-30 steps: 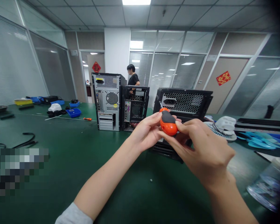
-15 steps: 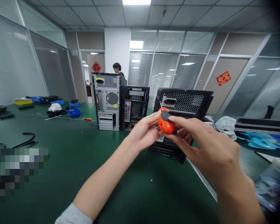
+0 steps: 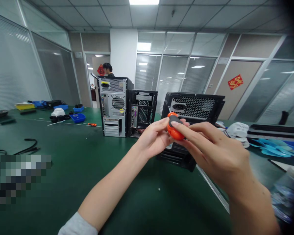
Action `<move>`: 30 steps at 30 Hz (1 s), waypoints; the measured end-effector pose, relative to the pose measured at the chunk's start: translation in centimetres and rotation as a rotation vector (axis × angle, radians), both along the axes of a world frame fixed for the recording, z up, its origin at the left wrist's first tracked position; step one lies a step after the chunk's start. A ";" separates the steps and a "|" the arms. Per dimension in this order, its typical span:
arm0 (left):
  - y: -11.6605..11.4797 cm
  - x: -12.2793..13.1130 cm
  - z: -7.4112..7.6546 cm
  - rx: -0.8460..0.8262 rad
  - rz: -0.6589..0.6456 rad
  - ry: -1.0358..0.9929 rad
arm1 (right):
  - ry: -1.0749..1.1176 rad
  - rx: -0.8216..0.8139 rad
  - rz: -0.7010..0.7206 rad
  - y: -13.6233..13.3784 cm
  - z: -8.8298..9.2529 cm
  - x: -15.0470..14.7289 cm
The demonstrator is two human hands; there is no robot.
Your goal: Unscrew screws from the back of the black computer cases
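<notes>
Item: a stubby screwdriver with a rounded orange plastic handle and black grip insert (image 3: 173, 130). It was held raised above the green-covered bench (image 3: 63, 176), toward its far edge and directly before the black perforated-metal computer case (image 3: 194, 106). The left hand (image 3: 153, 140) was closed on the handle's near side, pinching it between thumb and fingertips. The right hand (image 3: 215, 156) was narrowed onto the handle's top and right side, with a finger laid across the black insert. The thin shaft was seen projecting toward the case; whether its tip met anything could not be told. Progress was judged early: the tool was gripped, and nothing on the case was shown undone. Also recorded: a silver tower case (image 3: 112, 106) and a black tower case (image 3: 142, 112), side by side further left.
</notes>
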State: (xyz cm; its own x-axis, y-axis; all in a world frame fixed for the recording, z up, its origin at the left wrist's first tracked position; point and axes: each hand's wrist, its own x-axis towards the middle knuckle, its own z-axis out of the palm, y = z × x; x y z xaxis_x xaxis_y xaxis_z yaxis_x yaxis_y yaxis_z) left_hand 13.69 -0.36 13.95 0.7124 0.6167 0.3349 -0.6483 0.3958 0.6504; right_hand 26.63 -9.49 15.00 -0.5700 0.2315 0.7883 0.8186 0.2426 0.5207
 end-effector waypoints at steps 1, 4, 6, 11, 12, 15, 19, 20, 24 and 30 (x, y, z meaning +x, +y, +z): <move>0.0 0.1 0.0 -0.007 -0.001 0.000 | -0.004 0.003 -0.004 0.0 -0.1 0.1; -0.1 0.2 0.1 -0.034 0.006 -0.002 | 0.002 0.023 0.000 0.2 -0.2 0.2; -0.3 0.2 0.2 -0.048 0.013 0.000 | 0.015 0.041 0.015 0.3 -0.2 0.0; -0.5 0.2 0.3 -0.072 0.028 0.022 | 0.014 0.116 0.037 0.4 -0.2 -0.5; -0.6 0.1 0.4 -0.078 0.030 0.028 | 0.014 0.125 0.038 0.5 -0.2 -0.6; -0.6 0.0 0.4 -0.093 0.035 0.042 | 0.015 0.146 0.037 0.5 -0.2 -0.8; -0.7 -0.1 0.6 -0.107 0.033 0.050 | 0.021 0.159 0.035 0.6 -0.3 -1.0; -0.7 -0.1 0.6 -0.111 0.033 0.049 | 0.025 0.163 0.037 0.6 -0.3 -1.0; -0.7 -0.1 0.6 -0.116 0.040 0.055 | 0.029 0.176 0.046 0.7 -0.4 -1.1; -0.5 0.1 0.5 -0.125 0.043 0.065 | 0.023 0.190 0.040 0.8 -0.4 -1.2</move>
State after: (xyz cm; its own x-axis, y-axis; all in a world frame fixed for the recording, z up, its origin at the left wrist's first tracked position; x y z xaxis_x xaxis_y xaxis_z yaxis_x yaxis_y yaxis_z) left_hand 13.76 -0.86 14.44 0.7019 0.6813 0.2075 -0.6247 0.4490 0.6389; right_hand 25.41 -8.73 14.58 -0.5572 0.0541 0.8286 0.8224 0.1744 0.5416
